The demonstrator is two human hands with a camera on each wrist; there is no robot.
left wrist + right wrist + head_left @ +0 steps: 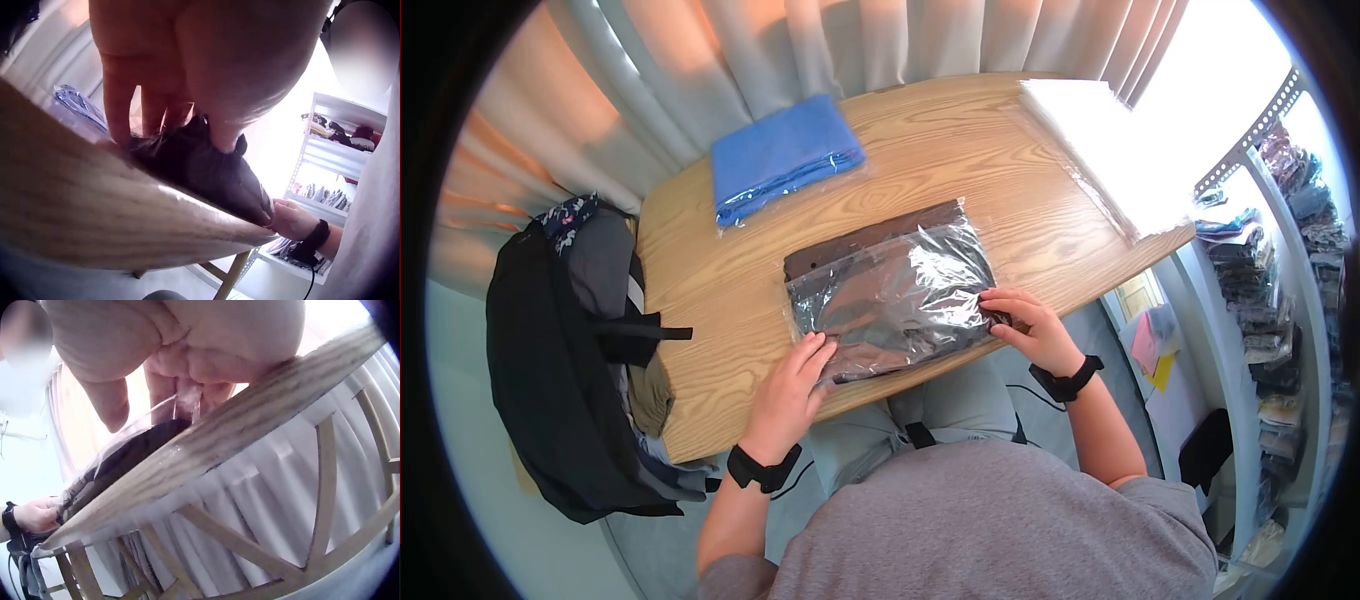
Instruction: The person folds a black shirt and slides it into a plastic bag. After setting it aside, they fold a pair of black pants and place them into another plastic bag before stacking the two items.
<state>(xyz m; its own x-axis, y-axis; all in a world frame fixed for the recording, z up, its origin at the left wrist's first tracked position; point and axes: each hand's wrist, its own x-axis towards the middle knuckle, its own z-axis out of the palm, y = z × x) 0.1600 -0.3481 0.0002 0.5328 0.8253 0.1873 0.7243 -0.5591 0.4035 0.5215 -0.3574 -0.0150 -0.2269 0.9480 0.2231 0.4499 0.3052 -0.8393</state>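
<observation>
- One bagged dark garment (890, 290) lay at the near edge of one table (700, 375), long axis sideways, right end slanting away;
- one left hand (785, 398) pinched its near-left corner; one right hand (1037, 332), loosely open, touched its right edge.

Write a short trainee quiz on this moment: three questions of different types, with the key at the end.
1. True or false: the left hand and right hand both touch the clear plastic bag of dark brown fabric.
2. Where is the folded blue fabric in clear plastic?
A) Under the bag
B) On the wooden table
C) On the person's lap
3. Fill in: the left wrist's strap is ____.
Key: 1 true; 2 B; 3 black
</observation>
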